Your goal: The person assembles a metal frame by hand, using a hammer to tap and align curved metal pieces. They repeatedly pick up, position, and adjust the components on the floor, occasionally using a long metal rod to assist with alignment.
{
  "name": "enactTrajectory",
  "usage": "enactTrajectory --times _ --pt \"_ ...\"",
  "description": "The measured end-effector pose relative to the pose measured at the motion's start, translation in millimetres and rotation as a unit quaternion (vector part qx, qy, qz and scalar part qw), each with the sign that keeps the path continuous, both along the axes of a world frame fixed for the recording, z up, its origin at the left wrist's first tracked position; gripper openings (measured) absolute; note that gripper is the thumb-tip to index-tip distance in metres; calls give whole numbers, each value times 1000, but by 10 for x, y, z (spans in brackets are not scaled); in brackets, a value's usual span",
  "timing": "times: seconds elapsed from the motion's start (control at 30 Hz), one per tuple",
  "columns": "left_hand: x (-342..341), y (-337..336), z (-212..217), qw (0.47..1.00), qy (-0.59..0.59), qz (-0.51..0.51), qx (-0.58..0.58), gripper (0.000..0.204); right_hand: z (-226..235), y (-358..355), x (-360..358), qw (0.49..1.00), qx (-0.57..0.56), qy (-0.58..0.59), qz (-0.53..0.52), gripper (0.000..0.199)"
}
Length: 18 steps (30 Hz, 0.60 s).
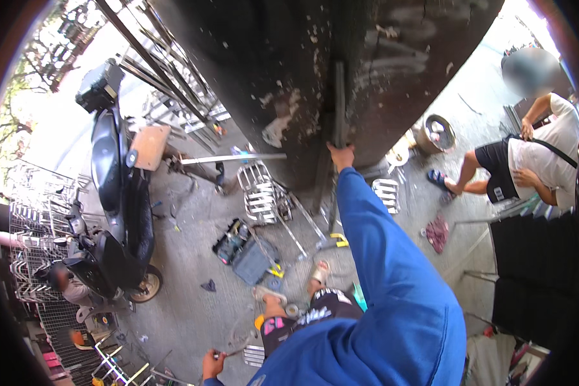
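Note:
A tall dark pillar point(392, 83) with peeling paint rises in front of me. My right arm, in a blue sleeve, reaches up to it. There my right hand point(341, 156) is closed round the lower end of a narrow grey metal bar point(340, 103) that runs up along the pillar. Low at the left, my left hand point(213, 365) is closed, and something thin and dark sticks out of it toward my legs; its kind is too small to tell. By my feet lies an open grey tool case point(254, 260) with a tool in it.
Metal tube racks point(258, 193) stand at the pillar's foot. A black scooter point(119, 174) is parked left. At right are a person in a white shirt point(540, 154), a bucket point(437, 135), a red rag point(437, 233) and black panels point(534, 270). Another person point(77, 293) crouches far left.

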<state>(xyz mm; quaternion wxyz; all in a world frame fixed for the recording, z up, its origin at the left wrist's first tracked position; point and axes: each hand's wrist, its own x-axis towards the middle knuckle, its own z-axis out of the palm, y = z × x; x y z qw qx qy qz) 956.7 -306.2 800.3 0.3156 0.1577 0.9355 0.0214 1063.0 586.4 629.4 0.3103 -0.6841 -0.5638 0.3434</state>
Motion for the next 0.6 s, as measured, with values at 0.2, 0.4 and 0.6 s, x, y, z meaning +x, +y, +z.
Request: enactTrajectory --times 0.2,0.4,0.6 --pt "-43 71 -96 999 -9 15 39 46 -3 -1309 1330 927 102 -26 361 41" --pt "-464 603 -338 998 -10 -40 50 46 1188 -4237 3489 808 -308 -158 477 69" --pt "-1105 1401 -575 980 -50 -182 70 41 2586 -5217 4507 818 -530 219 35 80"
